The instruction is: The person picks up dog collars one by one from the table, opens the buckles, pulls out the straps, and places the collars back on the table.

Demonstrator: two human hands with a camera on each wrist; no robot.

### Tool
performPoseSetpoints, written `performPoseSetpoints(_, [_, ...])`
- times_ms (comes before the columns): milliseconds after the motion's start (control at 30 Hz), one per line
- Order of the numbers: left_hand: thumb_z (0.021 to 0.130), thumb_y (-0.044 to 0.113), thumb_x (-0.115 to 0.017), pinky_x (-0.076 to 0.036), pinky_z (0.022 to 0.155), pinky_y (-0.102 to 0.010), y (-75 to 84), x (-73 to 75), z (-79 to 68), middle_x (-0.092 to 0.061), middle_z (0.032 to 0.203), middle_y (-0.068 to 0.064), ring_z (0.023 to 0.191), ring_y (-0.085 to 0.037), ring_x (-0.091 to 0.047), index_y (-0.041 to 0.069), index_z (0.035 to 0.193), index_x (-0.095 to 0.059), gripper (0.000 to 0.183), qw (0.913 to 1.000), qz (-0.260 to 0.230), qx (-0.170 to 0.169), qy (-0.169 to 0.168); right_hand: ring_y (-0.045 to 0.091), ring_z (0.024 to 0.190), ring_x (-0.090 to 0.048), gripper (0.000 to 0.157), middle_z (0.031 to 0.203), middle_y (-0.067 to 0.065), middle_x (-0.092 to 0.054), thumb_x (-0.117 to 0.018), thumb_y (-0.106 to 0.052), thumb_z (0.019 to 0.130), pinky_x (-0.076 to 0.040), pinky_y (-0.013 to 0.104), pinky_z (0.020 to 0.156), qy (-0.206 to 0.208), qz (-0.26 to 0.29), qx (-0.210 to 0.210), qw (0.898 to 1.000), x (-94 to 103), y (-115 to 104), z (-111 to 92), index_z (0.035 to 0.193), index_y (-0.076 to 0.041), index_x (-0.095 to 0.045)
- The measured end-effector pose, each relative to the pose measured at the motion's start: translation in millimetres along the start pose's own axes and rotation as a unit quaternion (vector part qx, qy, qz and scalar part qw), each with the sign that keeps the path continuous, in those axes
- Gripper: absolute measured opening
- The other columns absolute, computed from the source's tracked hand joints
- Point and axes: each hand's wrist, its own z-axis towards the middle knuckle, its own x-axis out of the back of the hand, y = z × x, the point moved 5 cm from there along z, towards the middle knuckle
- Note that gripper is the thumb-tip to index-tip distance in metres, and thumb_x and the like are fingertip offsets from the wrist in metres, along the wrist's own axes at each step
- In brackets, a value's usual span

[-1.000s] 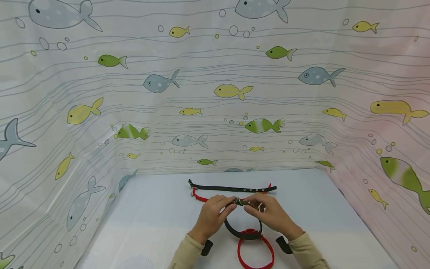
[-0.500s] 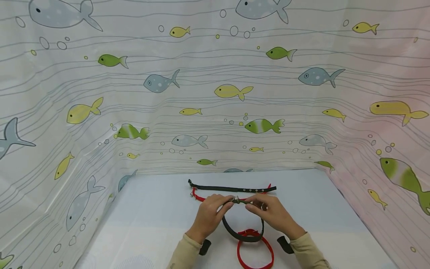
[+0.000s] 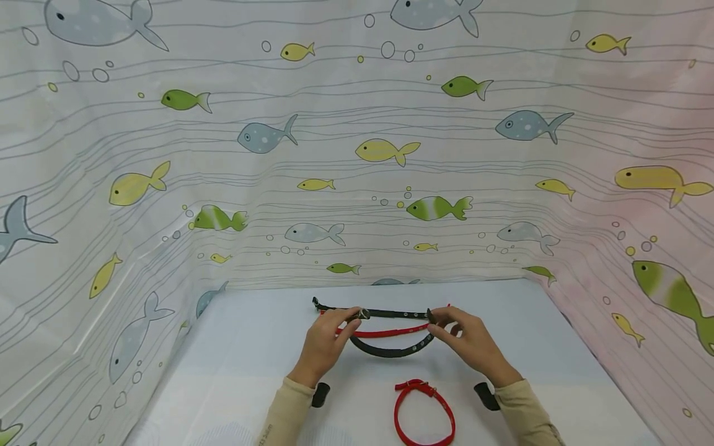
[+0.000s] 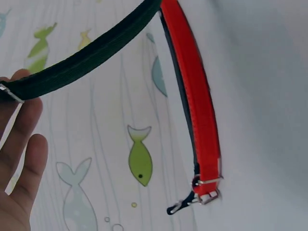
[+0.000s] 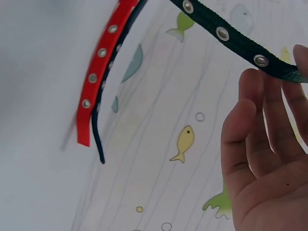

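A dark green pet collar (image 3: pixel 387 353) hangs unfastened in a sagging curve between my two hands, over the table. My left hand (image 3: pixel 323 344) pinches its buckle end; in the left wrist view the metal buckle (image 4: pixel 10 92) sits at the fingertips. At the other end, my right hand (image 3: pixel 465 337) holds the tip between thumb and fingers, and the metal eyelets (image 5: pixel 222 33) show in the right wrist view. Nearer my body, a red collar (image 3: pixel 397 412) lies fastened into a ring.
Behind the held collar, an unfastened red collar (image 3: pixel 385 334) and a dark collar (image 3: pixel 385 313) lie stretched side by side across the white table (image 3: pixel 234 359). A fish-printed sheet (image 3: pixel 357 118) walls the table at the back and both sides.
The dark collar was a closed loop held at its buckle; now its ends are apart. My hands have spread left and right, and the collar has lifted away from the red ring.
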Motion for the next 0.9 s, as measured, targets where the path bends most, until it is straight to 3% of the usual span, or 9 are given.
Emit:
performPoseSetpoints(267, [0.096,0.025,-0.073,-0.055,0.091,-0.039,-14.4,-3.0,-5.7,-0.073,0.115,0.003,0.106,-0.014,-0.067,0.013,0.127,-0.071,0.033,0.9994,0.019,0.005,-0.027,0.008,0.092,-0.065,0.035,0.11,-0.005,-0.071,-0.079,-0.014,0.09,-0.054,0.027,0.074,-0.03,-0.013,-0.009,0.999,-12.4,18,-2,0.122,-0.017,-0.068])
performPoseSetpoints(367, [0.094,0.023,-0.076,-0.055,0.091,-0.041,-18.9,-0.3,-8.1,-0.073,0.115,0.003,0.106,-0.016,-0.068,0.014,0.127,-0.071,0.034,0.999,0.037,0.005,-0.024,0.01,0.092,-0.065,0.034,0.113,-0.001,-0.071,-0.079,-0.013,0.09,-0.055,0.028,0.074,-0.026,-0.023,-0.001,0.999,-9.6,20,-3,0.122,-0.016,-0.067])
performPoseSetpoints(467, [0.092,0.023,-0.077,-0.055,0.09,-0.041,-24.9,3.0,-10.3,-0.074,0.114,0.003,0.105,-0.017,-0.068,0.015,0.125,-0.072,0.034,0.998,0.055,0.014,-0.025,0.009,0.091,-0.065,0.03,0.11,-0.004,-0.07,-0.078,-0.017,0.091,-0.056,0.028,0.073,-0.013,-0.041,-0.007,0.999,-4.0,27,-5,0.119,-0.017,-0.067])
performPoseSetpoints(567, [0.091,0.022,-0.079,-0.056,0.087,-0.042,-31.4,7.0,-13.9,-0.074,0.111,0.003,0.102,-0.018,-0.068,0.016,0.121,-0.074,0.032,0.9972,0.062,0.026,-0.032,0.007,0.089,-0.064,0.028,0.106,-0.008,-0.069,-0.078,-0.02,0.092,-0.056,0.028,0.073,-0.005,-0.06,-0.02,0.998,1.5,37,-8,0.117,-0.018,-0.067])
performPoseSetpoints(733, [0.087,0.021,-0.082,-0.056,0.083,-0.041,-46.5,12.8,-26.8,-0.074,0.105,0.004,0.098,-0.019,-0.067,0.016,0.116,-0.075,0.03,0.994,0.088,0.052,-0.036,0.01,0.086,-0.065,0.03,0.106,-0.002,-0.07,-0.078,-0.015,0.091,-0.057,0.041,0.075,-0.004,-0.082,-0.034,0.996,9.7,51,-16,0.119,-0.012,-0.066])
performPoseSetpoints(900, [0.086,0.023,-0.082,-0.056,0.08,-0.043,-63.3,18.1,-41.8,-0.074,0.102,0.003,0.096,-0.022,-0.068,0.015,0.11,-0.076,0.026,0.9876,0.124,0.09,-0.037,0.014,0.084,-0.064,0.023,0.103,0.001,-0.071,-0.077,-0.011,0.091,-0.055,0.042,0.075,-0.029,-0.105,-0.087,0.99,12.9,68,-24,0.112,-0.01,-0.068])
